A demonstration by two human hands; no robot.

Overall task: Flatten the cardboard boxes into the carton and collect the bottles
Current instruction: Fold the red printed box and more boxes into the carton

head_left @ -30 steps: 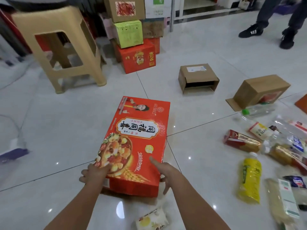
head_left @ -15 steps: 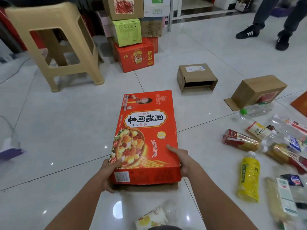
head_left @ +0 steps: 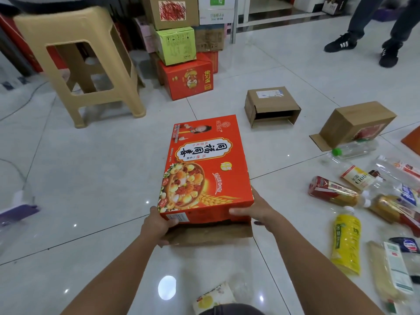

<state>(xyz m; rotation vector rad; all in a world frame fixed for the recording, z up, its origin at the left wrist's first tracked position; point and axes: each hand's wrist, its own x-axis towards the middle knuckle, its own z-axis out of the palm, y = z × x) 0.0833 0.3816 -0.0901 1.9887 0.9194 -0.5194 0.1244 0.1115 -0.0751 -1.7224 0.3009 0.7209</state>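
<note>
Left grip [head_left: 156, 226], right grip [head_left: 254, 212], both curled.

The box [head_left: 204, 169] hides the fingertips of the left grip [head_left: 156, 226], which curl under its near flap, and most of the right grip's [head_left: 254, 212] fingers behind its right side. The top edge cuts the standing person [head_left: 372, 23] off above the knees, and the outermost bottles [head_left: 409, 194] run out past the right edge. The print on the box's barcode label [head_left: 177, 217] is too small to read.
</note>
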